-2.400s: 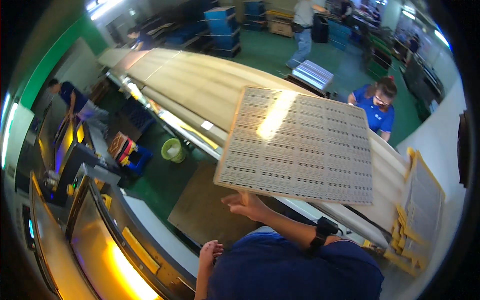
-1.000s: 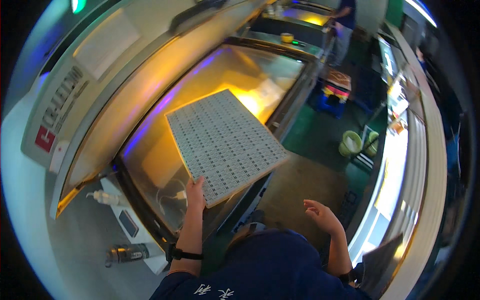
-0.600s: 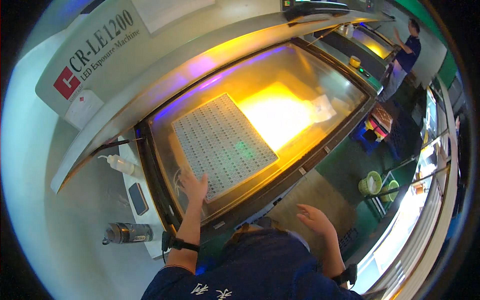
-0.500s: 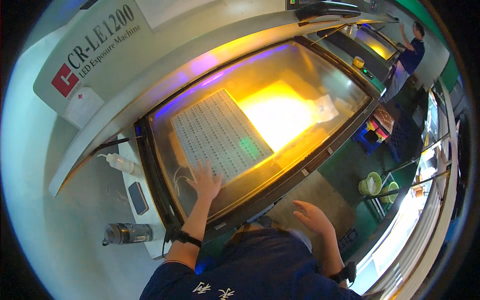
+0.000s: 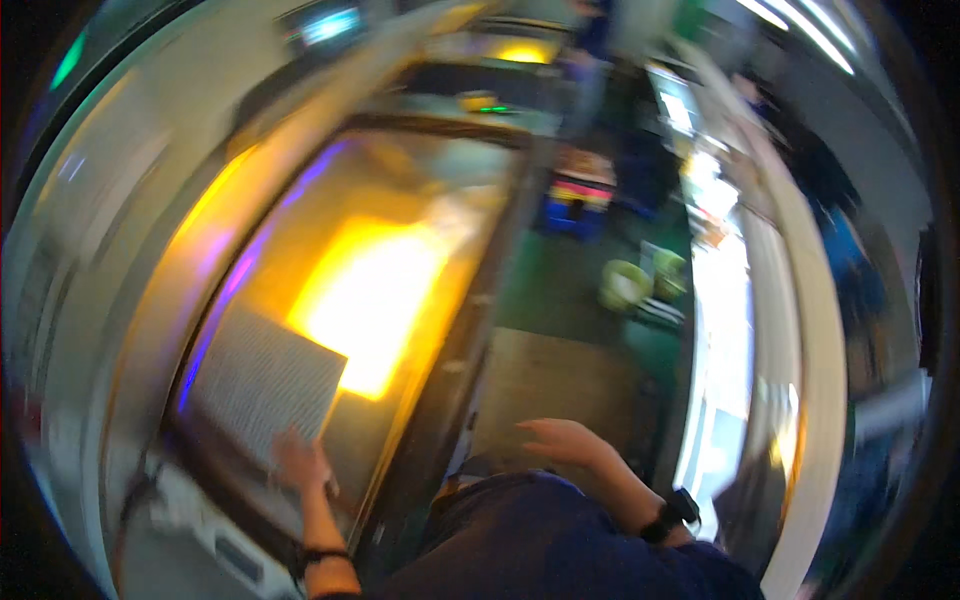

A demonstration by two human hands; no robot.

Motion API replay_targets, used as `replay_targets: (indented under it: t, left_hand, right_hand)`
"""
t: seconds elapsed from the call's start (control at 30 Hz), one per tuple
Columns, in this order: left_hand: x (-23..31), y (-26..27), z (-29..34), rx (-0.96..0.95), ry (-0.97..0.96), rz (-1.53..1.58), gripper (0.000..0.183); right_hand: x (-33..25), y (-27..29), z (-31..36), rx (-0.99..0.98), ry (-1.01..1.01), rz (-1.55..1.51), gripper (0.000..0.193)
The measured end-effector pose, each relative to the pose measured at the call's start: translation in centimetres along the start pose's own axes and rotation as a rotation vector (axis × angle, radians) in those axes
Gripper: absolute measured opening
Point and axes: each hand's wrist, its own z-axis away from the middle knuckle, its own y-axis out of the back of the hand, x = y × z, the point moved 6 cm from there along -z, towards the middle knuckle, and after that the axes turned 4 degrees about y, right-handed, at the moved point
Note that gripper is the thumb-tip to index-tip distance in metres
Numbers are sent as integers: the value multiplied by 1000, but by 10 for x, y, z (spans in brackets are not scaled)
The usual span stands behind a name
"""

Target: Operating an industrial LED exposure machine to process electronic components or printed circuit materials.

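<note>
Patterned panel [image 5: 262, 375] is laid flat on the machine bed [image 5: 368, 450], down at the lower-left end, right beside the bright yellow glow [image 5: 370, 300]. Its long axis looks to be slanted from upper left to lower right, so crosswise to the bed, though it's all pretty smeared by blur. Left hand [image 5: 303, 465] is held at the panel's lower corner, fingers seemingly spread, nothing gripped; whether the panel is actually touched can't be told. Right hand [image 5: 562, 440] is empty, fingers loosely extended, held well apart from the panel.
</note>
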Motion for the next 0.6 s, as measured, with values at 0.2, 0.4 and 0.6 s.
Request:
replay_targets:
  t: [0.2,0.4,0.6]
  left_hand:
    - [8,42,-64,-327,-14,442,94]
    - [161,149,-67,-43,-398,670,95]
    - [244,297,-68,541,-515,882,97]
  right_hand:
    - [27,-12,21,239,-211,-163,52]
    - [22,-21,57,269,-377,-305,53]
    - [39,-27,90,336,-424,-350,53]
